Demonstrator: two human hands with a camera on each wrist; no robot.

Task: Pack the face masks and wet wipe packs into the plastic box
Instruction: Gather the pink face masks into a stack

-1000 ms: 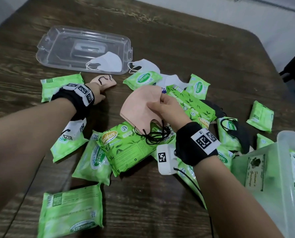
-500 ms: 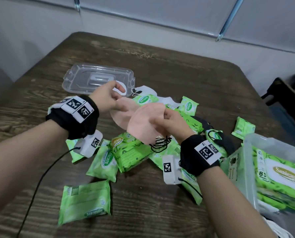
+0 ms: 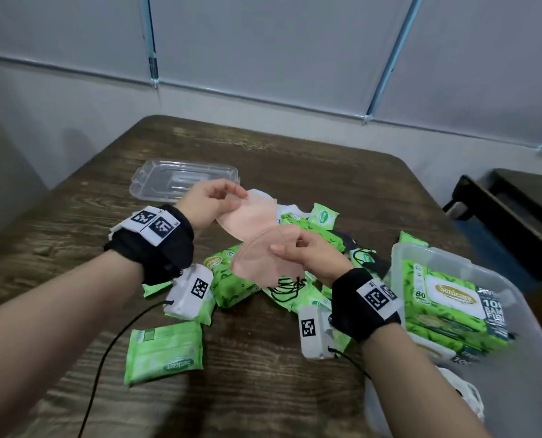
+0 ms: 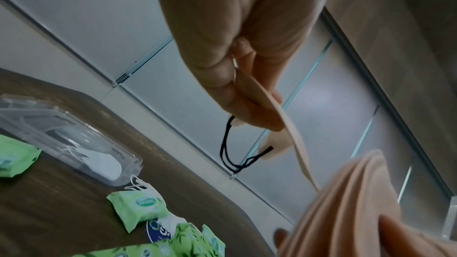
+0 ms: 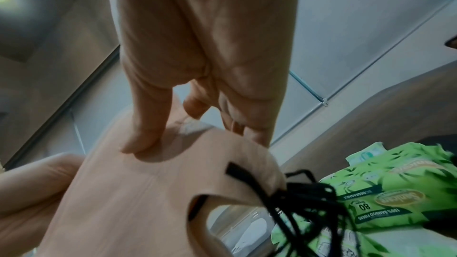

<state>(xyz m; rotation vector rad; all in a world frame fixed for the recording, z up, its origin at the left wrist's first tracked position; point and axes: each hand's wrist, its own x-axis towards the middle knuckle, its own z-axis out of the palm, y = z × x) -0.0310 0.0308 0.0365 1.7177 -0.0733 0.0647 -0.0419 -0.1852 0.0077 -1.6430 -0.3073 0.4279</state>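
Note:
Both hands are raised above the table, each with a peach face mask. My left hand (image 3: 212,197) pinches one peach mask (image 3: 247,216) by its edge; its black ear loop (image 4: 230,144) dangles below the fingers. My right hand (image 3: 298,251) grips a stack of peach masks (image 3: 260,260) with black loops (image 5: 304,198) hanging tangled. The two masks overlap in the middle. The clear plastic box (image 3: 399,257) stands at the right and holds large green wipe packs (image 3: 446,298). Several small green wipe packs (image 3: 165,352) lie on the table under the hands.
The clear lid (image 3: 181,181) lies upside down at the far left with a white mask (image 4: 101,165) on it. More white masks (image 3: 290,210) and black masks (image 3: 367,260) lie among the packs. A dark bench (image 3: 516,213) stands right of the wooden table (image 3: 58,235).
My head has tilted up, so more wall shows. My left hand lifted its peach mask off the table and brought it up beside the right hand's masks.

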